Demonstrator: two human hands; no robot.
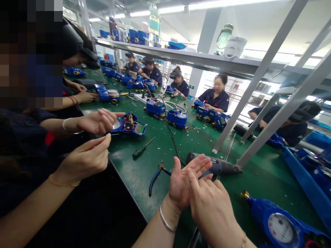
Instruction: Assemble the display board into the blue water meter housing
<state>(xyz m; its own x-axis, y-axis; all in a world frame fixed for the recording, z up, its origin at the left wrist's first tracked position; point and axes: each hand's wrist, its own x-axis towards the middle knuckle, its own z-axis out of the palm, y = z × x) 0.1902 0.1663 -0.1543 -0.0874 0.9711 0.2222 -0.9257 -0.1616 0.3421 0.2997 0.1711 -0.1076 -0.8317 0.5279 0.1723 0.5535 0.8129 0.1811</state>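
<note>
Right hand [212, 203] nearest the lens, back turned up, laid against the left hand [184, 181], whose open palm faces it; fingers of both loose, grasping nothing. Just beyond, untouched on the green bench [144, 172]: driver [216, 166] and pliers [157, 175]; closed meter [278, 224] at lower right, apart from both hands. At left, a co-worker's hands [94, 137] at an opened meter [129, 124], screwdriver [143, 148] beside it; no assembly in hand here.
</note>
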